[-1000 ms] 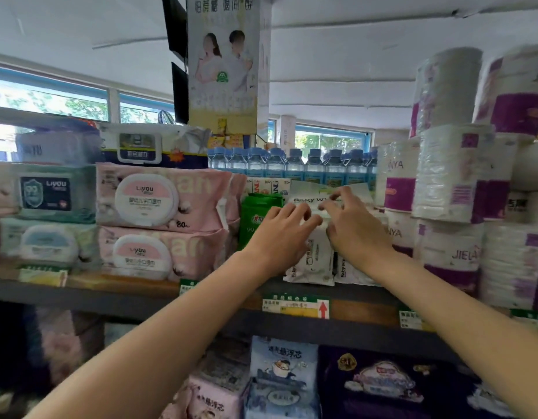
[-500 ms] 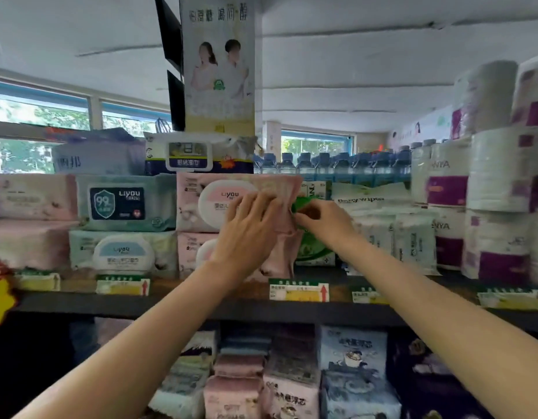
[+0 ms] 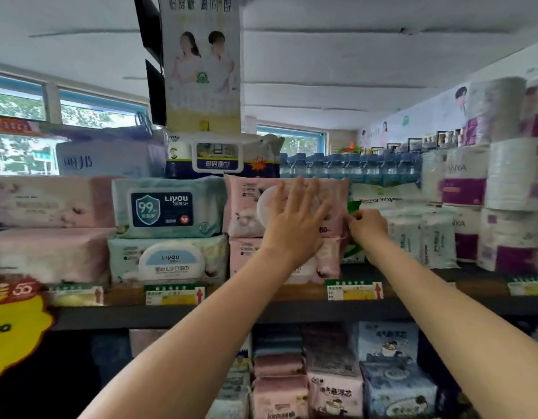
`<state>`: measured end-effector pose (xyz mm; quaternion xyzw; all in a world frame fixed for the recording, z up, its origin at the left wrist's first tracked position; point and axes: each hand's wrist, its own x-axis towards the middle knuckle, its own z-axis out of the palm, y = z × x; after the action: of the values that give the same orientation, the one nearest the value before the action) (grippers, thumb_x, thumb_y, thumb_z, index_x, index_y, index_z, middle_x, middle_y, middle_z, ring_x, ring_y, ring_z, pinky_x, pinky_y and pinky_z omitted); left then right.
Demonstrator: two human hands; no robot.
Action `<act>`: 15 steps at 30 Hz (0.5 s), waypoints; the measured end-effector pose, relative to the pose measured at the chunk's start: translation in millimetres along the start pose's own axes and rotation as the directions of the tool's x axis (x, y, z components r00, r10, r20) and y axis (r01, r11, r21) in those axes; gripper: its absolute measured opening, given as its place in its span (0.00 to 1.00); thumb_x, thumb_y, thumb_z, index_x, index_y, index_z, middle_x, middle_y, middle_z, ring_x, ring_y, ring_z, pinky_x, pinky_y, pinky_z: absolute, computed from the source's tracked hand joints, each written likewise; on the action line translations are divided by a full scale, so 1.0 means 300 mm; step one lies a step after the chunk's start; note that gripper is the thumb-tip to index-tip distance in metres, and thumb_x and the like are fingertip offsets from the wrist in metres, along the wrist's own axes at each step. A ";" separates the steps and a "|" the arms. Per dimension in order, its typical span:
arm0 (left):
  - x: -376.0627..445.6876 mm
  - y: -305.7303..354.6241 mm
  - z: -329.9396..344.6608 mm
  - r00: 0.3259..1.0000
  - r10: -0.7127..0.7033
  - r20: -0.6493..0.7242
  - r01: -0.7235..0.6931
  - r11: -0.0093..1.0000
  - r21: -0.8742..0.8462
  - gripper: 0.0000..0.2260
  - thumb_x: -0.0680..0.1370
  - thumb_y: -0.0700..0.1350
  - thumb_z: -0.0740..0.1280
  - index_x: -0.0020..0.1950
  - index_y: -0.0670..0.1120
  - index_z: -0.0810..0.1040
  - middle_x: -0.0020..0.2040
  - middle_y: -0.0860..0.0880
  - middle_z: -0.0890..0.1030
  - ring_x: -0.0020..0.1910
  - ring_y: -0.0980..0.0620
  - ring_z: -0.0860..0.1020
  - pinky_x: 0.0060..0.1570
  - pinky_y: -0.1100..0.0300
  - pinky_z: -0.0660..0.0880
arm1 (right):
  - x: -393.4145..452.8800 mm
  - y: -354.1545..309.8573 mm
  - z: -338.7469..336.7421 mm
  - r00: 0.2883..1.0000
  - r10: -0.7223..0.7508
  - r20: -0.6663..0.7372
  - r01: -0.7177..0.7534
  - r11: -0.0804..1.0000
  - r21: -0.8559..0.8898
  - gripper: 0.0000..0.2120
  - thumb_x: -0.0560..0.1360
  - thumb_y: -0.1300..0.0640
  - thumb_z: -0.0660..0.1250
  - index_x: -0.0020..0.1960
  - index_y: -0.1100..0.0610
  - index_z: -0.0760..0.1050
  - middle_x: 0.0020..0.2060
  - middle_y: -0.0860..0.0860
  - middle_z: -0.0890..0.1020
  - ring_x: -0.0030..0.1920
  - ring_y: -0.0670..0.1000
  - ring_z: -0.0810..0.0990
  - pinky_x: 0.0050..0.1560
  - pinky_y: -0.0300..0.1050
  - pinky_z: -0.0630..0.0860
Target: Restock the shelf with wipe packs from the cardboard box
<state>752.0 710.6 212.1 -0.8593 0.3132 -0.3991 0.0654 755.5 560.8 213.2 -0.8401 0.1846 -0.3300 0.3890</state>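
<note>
Pink wipe pack [image 3: 246, 207], left hand [image 3: 295, 219] flat, right hand [image 3: 366, 226] pinching edge

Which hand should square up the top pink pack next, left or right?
Probably left. The left hand lies flat, fingers spread, across the top pink pack; the right hand is pinched at that pack's right edge.

We face a dark shelf [image 3: 292, 313] with yellow price tags [image 3: 354, 291] along its front edge. Resting directly on it, from left: a pink wipe pack [image 3: 47, 255], a pale green Liyou pack [image 3: 168, 260], another pink pack [image 3: 249, 255] (each carries a second pack on top), small white upright packs [image 3: 425, 240], then purple-banded paper rolls [image 3: 509, 252].
</note>
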 end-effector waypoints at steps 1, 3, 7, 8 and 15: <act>-0.006 0.004 0.003 1.000 -0.004 -0.003 0.004 1.000 -0.018 0.29 0.78 0.45 0.56 0.76 0.49 0.46 0.77 0.43 0.40 0.75 0.39 0.38 0.69 0.41 0.33 | -0.009 -0.003 -0.004 1.000 -0.012 -0.005 0.012 1.000 -0.017 0.12 0.79 0.58 0.60 0.53 0.64 0.78 0.51 0.60 0.81 0.51 0.58 0.79 0.48 0.46 0.73; -0.030 0.017 0.019 0.998 0.013 -0.065 -0.017 0.998 -0.056 0.28 0.75 0.43 0.60 0.75 0.46 0.56 0.76 0.39 0.52 0.75 0.36 0.49 0.72 0.39 0.45 | -0.037 0.005 -0.025 0.999 -0.031 -0.016 0.030 0.999 -0.036 0.11 0.78 0.59 0.61 0.54 0.63 0.78 0.52 0.58 0.81 0.52 0.58 0.79 0.50 0.45 0.73; -0.113 0.098 0.082 0.956 0.189 -0.225 -0.202 0.979 -0.039 0.18 0.65 0.46 0.67 0.54 0.45 0.77 0.55 0.43 0.78 0.54 0.43 0.72 0.55 0.48 0.67 | -0.148 0.082 -0.112 1.000 0.009 -0.002 -0.009 0.985 -0.172 0.12 0.77 0.67 0.57 0.53 0.59 0.77 0.55 0.57 0.79 0.56 0.58 0.78 0.56 0.49 0.75; -0.135 0.128 0.090 0.945 0.241 -0.222 -0.261 0.963 -0.062 0.17 0.64 0.46 0.65 0.52 0.46 0.78 0.53 0.44 0.79 0.52 0.43 0.72 0.54 0.49 0.66 | -0.179 0.109 -0.151 0.999 0.035 0.002 -0.034 0.985 -0.168 0.12 0.76 0.68 0.56 0.51 0.59 0.76 0.52 0.57 0.79 0.54 0.58 0.78 0.56 0.50 0.76; -0.332 0.408 0.032 0.838 0.511 -0.191 -0.541 0.731 -0.416 0.16 0.74 0.45 0.63 0.61 0.42 0.73 0.64 0.42 0.72 0.60 0.40 0.73 0.61 0.48 0.66 | -0.613 0.225 -0.456 0.896 0.373 -0.240 -0.331 0.923 0.197 0.12 0.79 0.69 0.55 0.54 0.70 0.75 0.38 0.60 0.79 0.30 0.52 0.77 0.23 0.33 0.74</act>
<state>651.1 670.7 97.2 -0.7130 0.6295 -0.3066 -0.0367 525.1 549.9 150.8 -0.7072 0.3600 -0.3794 0.4757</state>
